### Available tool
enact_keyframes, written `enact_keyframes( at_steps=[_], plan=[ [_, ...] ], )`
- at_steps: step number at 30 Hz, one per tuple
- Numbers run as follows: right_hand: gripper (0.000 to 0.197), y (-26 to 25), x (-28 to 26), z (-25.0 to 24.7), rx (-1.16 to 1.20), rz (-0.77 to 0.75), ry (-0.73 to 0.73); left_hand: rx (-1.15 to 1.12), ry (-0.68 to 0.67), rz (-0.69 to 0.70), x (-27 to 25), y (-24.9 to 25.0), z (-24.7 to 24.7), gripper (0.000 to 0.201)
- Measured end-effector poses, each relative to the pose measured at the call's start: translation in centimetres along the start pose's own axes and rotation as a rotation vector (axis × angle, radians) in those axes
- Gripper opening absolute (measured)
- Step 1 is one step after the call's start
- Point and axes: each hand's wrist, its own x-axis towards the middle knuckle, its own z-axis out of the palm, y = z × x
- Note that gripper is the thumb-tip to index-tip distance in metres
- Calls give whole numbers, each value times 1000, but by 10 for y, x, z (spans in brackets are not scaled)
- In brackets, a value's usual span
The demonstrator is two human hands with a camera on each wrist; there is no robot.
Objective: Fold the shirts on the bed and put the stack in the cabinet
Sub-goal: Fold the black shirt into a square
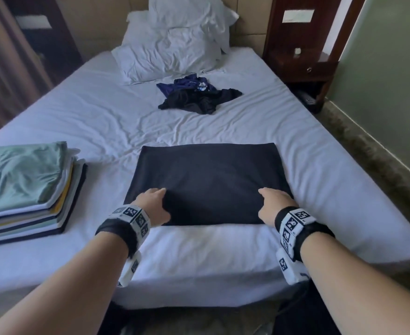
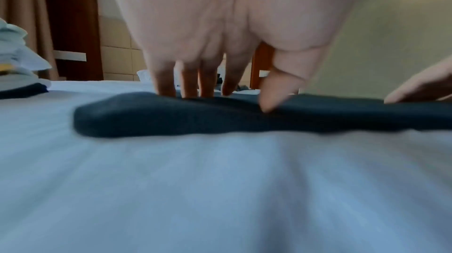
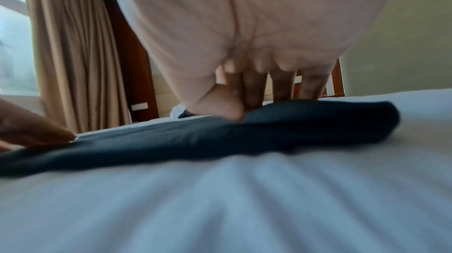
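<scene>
Because the finished shirts need to stay out of the working area, the folded stack [image 1: 23, 187] sits well to the left of the left grip, its pale green top layer squared over the others on the bed [image 1: 90, 122]. The left hand [image 1: 152, 204] rests on the near left corner of the dark shirt [image 1: 208, 180], fingers straight and pressing down with the thumb alongside, likely to flatten the last fold. The right hand [image 1: 272, 204] mirrors it on the near right corner, fingers extended onto the cloth and thumb tucked against its edge; neither pinches the fabric. Beyond both grips, well apart, the unfolded dark shirts [image 1: 199, 97] lie crumpled near the pillows [image 1: 170, 52], waiting their turn.
</scene>
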Motion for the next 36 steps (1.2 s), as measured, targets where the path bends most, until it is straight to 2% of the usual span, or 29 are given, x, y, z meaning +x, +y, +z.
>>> enact_keyframes(
  at_steps=[2, 4, 7, 10, 12, 14, 17, 19, 21, 23, 25, 27, 29, 33, 36],
  plan=[
    [71, 6, -7, 16, -87, -19, -93, 130, -144, 10, -8, -3, 15, 103],
    [86, 12, -9, 25, -123, -22, -164, 180, -200, 21, -12, -4, 22, 115],
    [92, 16, -1, 17, -120, -30, -255, 273, -221, 45, -7, -5, 19, 110],
    [93, 16, 5, 4, -124, -58, -281, 279, -219, 59, 4, -8, 12, 94],
    [88, 17, 9, -3, -87, -39, -265, 211, -187, 39, 8, -11, 6, 75],
    [73, 18, 17, -10, -54, -50, -221, 128, -155, 10, 15, -17, 2, 57],
    [53, 19, 29, -20, -39, -54, -189, 80, -115, 0, 26, -24, -5, 43],
    [51, 20, 31, -26, -30, -48, -214, 109, -131, -37, 34, -23, -8, 41],
    [57, 22, 31, -28, -2, -37, -255, 141, -138, -42, 38, -18, -13, 43],
    [64, 26, 30, -26, 35, -37, -300, 141, -148, -55, 41, -18, -17, 49],
    [65, 33, 33, -21, 44, -41, -302, 97, -103, -70, 48, -22, -15, 59],
    [63, 35, 35, -18, 37, -53, -258, 82, -89, -82, 58, -31, -8, 50],
    [53, 34, 35, -15, 43, -62, -192, 90, -87, -111, 55, -29, -10, 46],
    [18, 35, 44, -14, 113, -35, -101, 105, -81, -115, 44, -19, -14, 49],
    [16, 35, 52, -16, 205, 29, -60, 168, -84, -60, 44, -21, -15, 49]
  ],
)
